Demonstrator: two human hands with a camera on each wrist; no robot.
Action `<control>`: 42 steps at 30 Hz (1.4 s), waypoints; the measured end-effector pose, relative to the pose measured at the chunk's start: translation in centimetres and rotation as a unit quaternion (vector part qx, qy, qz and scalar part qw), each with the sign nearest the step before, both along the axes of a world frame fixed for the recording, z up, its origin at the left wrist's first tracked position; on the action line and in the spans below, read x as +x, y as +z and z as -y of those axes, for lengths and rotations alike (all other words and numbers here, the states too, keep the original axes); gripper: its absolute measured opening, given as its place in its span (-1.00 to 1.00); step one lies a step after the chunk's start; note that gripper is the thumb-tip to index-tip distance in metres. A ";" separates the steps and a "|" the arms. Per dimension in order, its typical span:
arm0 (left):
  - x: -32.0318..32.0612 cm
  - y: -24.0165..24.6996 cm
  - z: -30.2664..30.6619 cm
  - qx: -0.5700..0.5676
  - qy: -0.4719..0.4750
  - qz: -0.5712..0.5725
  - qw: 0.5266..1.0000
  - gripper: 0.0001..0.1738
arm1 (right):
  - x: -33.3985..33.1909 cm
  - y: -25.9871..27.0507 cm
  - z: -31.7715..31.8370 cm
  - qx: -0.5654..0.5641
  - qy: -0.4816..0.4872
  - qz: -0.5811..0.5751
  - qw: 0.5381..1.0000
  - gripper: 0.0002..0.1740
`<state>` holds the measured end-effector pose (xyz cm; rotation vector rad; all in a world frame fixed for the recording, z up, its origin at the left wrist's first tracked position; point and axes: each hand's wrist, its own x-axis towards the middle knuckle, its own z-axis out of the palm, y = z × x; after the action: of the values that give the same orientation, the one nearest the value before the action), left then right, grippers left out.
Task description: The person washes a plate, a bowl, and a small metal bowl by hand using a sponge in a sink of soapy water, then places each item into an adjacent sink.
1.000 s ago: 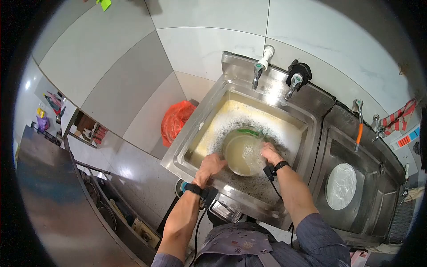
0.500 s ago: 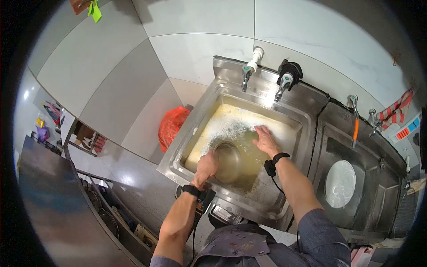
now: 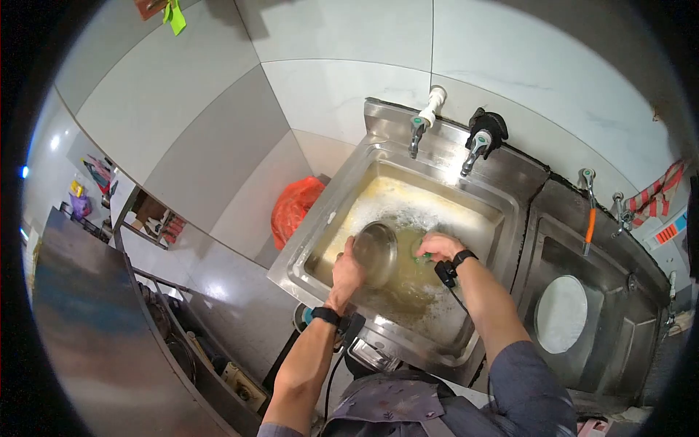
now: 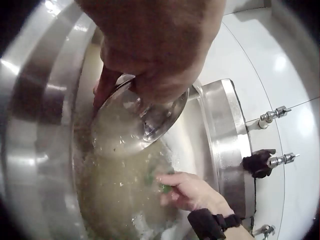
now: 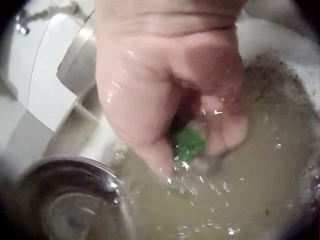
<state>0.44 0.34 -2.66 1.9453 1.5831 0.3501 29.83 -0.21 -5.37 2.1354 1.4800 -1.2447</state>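
Note:
My left hand (image 3: 347, 273) grips the rim of a round metal bowl (image 3: 376, 255), which is tilted in the murky, sudsy water of the sink. In the left wrist view, the bowl's shiny wall (image 4: 162, 120) shows beneath that hand, its lower part in the water. To the right of the bowl, my right hand (image 3: 439, 247) dips its fingertips into the water. The right wrist view has its thumb and fingers curled round a green scrubbing pad (image 5: 190, 144), partly hidden by the fingers and water.
The steel sink (image 3: 320, 211) has foam along its far side. Two taps, one a lever tap (image 3: 477, 149), rise behind it. A second basin at right holds a white oval thing (image 3: 561, 313) below a tap with an orange hose (image 3: 589, 229). A red bag (image 3: 295, 211) sits left.
The bowl went from between both hands to the left hand alone, shifting left and tilting. My right hand let go of it, spread over the water, then took up the green scrubbing pad.

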 end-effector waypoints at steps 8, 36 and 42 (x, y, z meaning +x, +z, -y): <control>4.8 -0.9 1.2 -0.127 -0.012 0.084 0.988 -0.09 | -2.8 -3.9 3.4 0.201 -0.390 -0.459 0.773 0.10; 4.0 2.6 3.2 -0.365 -0.031 0.329 0.871 -0.10 | -3.9 2.0 4.3 0.506 0.112 -0.021 0.855 -0.51; 3.7 3.7 3.5 -0.295 -0.096 0.277 0.909 -0.07 | -3.2 -1.8 5.2 0.352 -0.178 -0.038 0.918 -0.27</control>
<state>4.18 -3.20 1.09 1.3500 0.9660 0.2673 26.68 -5.41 -7.12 2.9581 1.8330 -0.9847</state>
